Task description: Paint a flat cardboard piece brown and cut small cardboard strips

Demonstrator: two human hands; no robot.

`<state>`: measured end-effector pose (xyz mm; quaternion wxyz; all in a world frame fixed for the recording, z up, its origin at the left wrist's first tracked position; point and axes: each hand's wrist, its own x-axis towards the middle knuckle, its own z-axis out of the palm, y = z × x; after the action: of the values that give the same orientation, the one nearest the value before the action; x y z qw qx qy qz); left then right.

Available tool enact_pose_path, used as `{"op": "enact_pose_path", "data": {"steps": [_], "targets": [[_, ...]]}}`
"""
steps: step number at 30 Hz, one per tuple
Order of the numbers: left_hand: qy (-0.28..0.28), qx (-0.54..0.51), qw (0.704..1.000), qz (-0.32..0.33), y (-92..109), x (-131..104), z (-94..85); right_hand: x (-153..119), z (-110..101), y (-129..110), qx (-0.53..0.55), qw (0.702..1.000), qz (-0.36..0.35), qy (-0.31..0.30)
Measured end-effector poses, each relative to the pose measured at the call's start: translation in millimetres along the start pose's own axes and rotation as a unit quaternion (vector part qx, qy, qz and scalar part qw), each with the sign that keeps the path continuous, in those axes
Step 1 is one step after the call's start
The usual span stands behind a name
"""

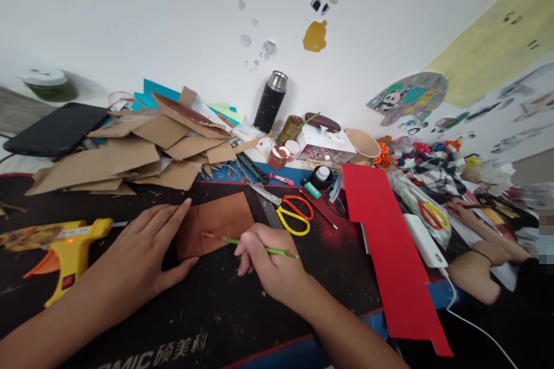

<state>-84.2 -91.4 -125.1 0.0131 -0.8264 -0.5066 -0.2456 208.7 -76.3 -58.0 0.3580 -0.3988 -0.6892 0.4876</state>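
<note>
A brown-painted piece of cardboard point(220, 213) lies on the black mat in front of me. My left hand point(151, 248) rests flat at its left side, fingers stretched out along the edge and thumb at the lower corner. Pinched in my right hand point(270, 256) is a paintbrush point(234, 240) with a green handle, its bristles touching the brown surface. Just beyond my right hand lie scissors point(289, 213) with red and yellow handles, blades apart. A yellow hot glue gun point(71, 251) sits left of my left hand, its orange light on.
Cardboard scraps point(116, 158) pile up at the back left. Behind the scissors stand an open brown paint jar point(278, 155) and a black thermos point(270, 102). A long red sheet point(389, 253) lies to the right, beside a white box-shaped device point(425, 240). Another person's arm point(480, 248) reaches in at far right.
</note>
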Motion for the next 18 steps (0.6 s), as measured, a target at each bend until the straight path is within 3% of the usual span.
{"op": "enact_pose_path", "data": {"steps": [3, 8, 10, 15, 18], "targets": [[-0.007, 0.012, 1.000, 0.008, 0, 1, -1.5, 0, -6, 0, -0.033, 0.999, -0.016, 0.018], [-0.009, 0.008, 1.000, 0.001, -1, -1, -0.3, 0, -26, 9, -0.004, 0.992, 0.042, 0.120], [-0.009, 0.002, 1.000, -0.002, -1, -1, 0.7, -3, -21, 9, -0.001, 0.993, 0.034, 0.117], [-0.011, 0.020, 1.000, 0.005, -2, -1, 1.2, -7, 1, 0, -0.014, 0.999, -0.022, 0.027], [-0.012, 0.025, 1.000, 0.004, -2, -1, 1.0, -6, -7, 0, -0.027, 0.999, -0.022, 0.039]]}}
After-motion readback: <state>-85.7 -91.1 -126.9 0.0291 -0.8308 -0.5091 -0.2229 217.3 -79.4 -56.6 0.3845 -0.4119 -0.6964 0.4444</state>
